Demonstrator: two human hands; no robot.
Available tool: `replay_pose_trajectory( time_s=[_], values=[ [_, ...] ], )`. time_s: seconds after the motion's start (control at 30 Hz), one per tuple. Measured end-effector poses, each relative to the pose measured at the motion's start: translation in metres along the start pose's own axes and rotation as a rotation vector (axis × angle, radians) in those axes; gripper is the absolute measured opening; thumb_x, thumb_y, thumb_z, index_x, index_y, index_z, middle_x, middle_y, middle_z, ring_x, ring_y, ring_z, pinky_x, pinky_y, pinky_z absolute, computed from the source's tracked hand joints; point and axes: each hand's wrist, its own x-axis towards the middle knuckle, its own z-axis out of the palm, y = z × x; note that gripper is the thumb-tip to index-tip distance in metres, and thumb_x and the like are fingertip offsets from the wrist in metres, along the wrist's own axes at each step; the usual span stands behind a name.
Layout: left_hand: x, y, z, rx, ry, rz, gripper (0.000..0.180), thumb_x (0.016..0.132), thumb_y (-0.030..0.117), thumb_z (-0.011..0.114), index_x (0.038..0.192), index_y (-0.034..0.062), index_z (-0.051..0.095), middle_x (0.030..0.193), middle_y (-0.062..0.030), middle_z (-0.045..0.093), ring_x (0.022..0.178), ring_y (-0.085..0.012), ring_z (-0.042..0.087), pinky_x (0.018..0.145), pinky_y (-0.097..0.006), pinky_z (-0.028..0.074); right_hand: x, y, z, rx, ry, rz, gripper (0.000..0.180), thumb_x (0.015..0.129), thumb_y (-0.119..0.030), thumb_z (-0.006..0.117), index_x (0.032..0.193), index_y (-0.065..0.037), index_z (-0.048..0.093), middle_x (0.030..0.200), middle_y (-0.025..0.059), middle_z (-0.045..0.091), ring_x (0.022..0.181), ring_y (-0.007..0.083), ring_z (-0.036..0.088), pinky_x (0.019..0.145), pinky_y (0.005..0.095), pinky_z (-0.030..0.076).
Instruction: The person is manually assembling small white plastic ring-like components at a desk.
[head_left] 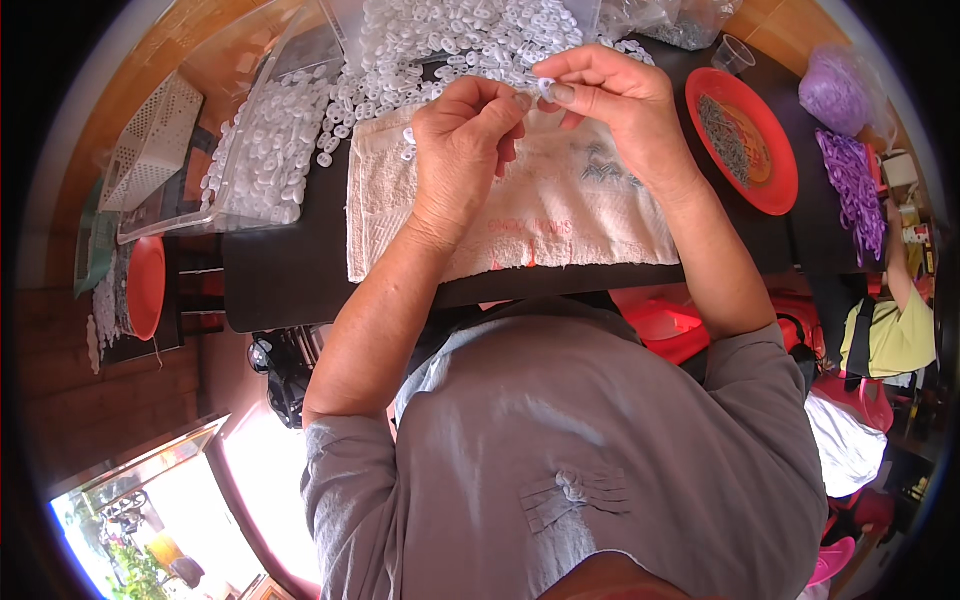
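Observation:
Above a cream towel (530, 225) on the dark table, my two hands are raised close together. Between thumb and fingers of my right hand (615, 100) is a small white oval plastic piece (545, 88). My left hand (465, 130) is closed in a pinch just left of it; whatever its fingertips hold is too small to make out. Just beyond my hands lies a heap of similar white plastic pieces (450, 40). One or two loose ones (408, 140) rest on the towel beside my left wrist.
At left stands a clear plastic bin (215, 222) of white pieces, with a perforated white basket (150, 150) beyond it. On the right are a red oval dish (775, 190) with small grey metal parts, purple strands (850, 190) and a clear cup (735, 55). Another person's yellow sleeve (895, 335) shows far right.

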Motion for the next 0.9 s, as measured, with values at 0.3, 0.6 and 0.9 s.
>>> replay_pose_trajectory(
  time_s=[0.3, 0.6, 0.9],
  values=[
    [-0.002, -0.002, 0.002, -0.056, -0.036, -0.056, 0.01, 0.088, 0.008, 0.062, 0.088, -0.0019, 0.062, 0.07, -0.0063, 0.06, 0.053, -0.0095, 0.051, 0.043, -0.022, 0.039, -0.003, 0.003, 0.009, 0.097, -0.032, 0.04, 0.018, 0.088, -0.007, 0.062, 0.105, -0.002, 0.067, 0.086, 0.0033, 0.067, 0.077, 0.0089, 0.063, 0.065, 0.0222, 0.052],
    [0.001, -0.001, 0.001, -0.139, -0.011, -0.06, 0.01, 0.088, 0.009, 0.062, 0.087, -0.0014, 0.061, 0.067, -0.0045, 0.059, 0.049, -0.0096, 0.05, 0.041, -0.022, 0.038, 0.0, 0.002, 0.002, 0.063, -0.007, 0.056, 0.019, 0.089, -0.012, 0.062, 0.104, -0.002, 0.066, 0.083, 0.0033, 0.065, 0.077, 0.0102, 0.063, 0.067, 0.0246, 0.052],
    [0.0, -0.002, 0.002, -0.141, -0.05, -0.062, 0.01, 0.09, 0.009, 0.062, 0.091, -0.001, 0.061, 0.068, -0.0042, 0.059, 0.05, -0.0084, 0.051, 0.042, -0.022, 0.039, 0.0, 0.002, 0.0, 0.073, 0.004, 0.104, 0.015, 0.089, -0.014, 0.062, 0.096, -0.001, 0.066, 0.079, 0.0019, 0.064, 0.074, 0.0083, 0.06, 0.065, 0.0229, 0.048]
  ],
)
